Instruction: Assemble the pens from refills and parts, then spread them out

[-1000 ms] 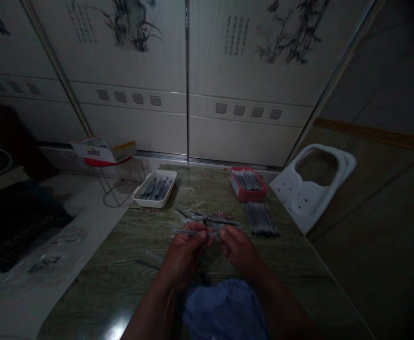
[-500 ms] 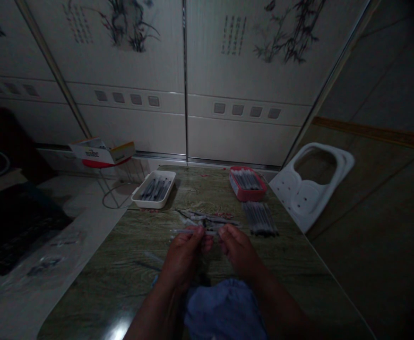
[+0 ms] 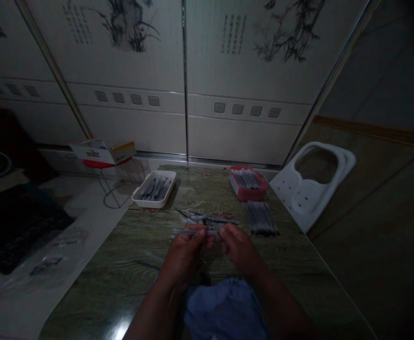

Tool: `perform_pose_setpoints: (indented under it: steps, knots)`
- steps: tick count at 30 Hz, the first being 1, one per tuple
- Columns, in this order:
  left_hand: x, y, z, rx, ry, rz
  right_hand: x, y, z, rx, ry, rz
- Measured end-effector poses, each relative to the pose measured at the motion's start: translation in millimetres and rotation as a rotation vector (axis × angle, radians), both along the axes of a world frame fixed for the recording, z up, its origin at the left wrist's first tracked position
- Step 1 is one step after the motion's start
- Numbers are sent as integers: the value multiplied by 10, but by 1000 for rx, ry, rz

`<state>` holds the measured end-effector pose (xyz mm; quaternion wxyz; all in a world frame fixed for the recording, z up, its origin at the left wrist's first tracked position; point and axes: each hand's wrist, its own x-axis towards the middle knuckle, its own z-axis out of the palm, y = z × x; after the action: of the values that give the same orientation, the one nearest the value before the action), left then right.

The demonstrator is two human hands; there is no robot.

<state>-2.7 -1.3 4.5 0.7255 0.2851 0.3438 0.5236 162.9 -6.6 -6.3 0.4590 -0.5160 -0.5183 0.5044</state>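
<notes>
My left hand (image 3: pixel 186 250) pinches a thin pale pen barrel (image 3: pixel 184 231) that lies level and sticks out to the left. My right hand (image 3: pixel 238 248) is closed at the barrel's right end, fingers pinched; what it grips is too small to make out. Both hands hover over a green wood-grain table (image 3: pixel 139 264). Just beyond them lies a small heap of loose pen parts (image 3: pixel 210 218).
A white tray of pens (image 3: pixel 154 188) sits at the table's far left, a red tray of pens (image 3: pixel 247 182) at the far right, with a row of pens (image 3: pixel 260 218) in front of it. A white plastic seat piece (image 3: pixel 313 182) leans at the right edge. Blue cloth (image 3: pixel 224 307) covers my lap.
Hands stay almost where they were, with only slight finger shifts around the barrel.
</notes>
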Motion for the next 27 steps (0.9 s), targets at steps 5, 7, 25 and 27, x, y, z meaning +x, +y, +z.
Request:
perform_pose_setpoints:
  steps: [5,7,25,27]
  knots:
    - [-25,-18,8,71,3,-49,-8,-33,65,-68,134,-6]
    - [-25,-25,20,92,17,-59,-11,-51,87,-119,193,2]
    - [-9,33,-59,16,177,69,-59,-35,91,-76,85,-72]
    - [-9,39,-65,24,196,71,-62,-36,93,-55,38,-81]
